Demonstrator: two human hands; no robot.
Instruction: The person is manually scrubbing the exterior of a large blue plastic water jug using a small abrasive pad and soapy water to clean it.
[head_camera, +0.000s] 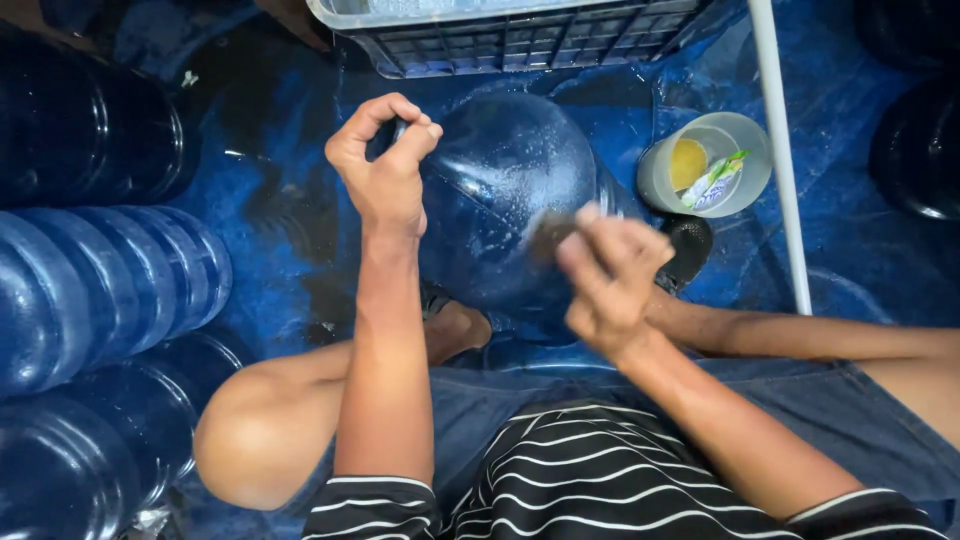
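My left hand (385, 165) is curled tight around the neck of the big blue water bottle (505, 195), thumb and fingers closed over the mouth so I cannot see the opening itself. My right hand (610, 275) is pinched shut on a small dark scrubbing pad (550, 235), pressed against the bottle's shoulder; that hand is blurred, so I judge it is mid-stroke. The bottle lies tilted on the wet blue floor (270, 180) between my knees, its base hidden under my arms.

What worries me is grip. The bottle's skin looks wet and speckled with foam or droplets — a rounded, slick surface held only at the neck. If the scrubbing hand pushes hard sideways, I judge the bottle could roll or twist out of the left hand and knock against the dark crate (520, 40) just beyond it.

The grey cup (745, 150) with a yellow sponge and a small sachet inside stands just beside the bottle on the right, near the white pole (780, 160). A wide stroke or a rolling bottle could tip it and spill whatever it holds across the floor.

More blue bottles (100, 280) lie stacked at my left, well apart from the work, though a sliding bottle might reach them. The pad is small too — it could slip from wet fingers.
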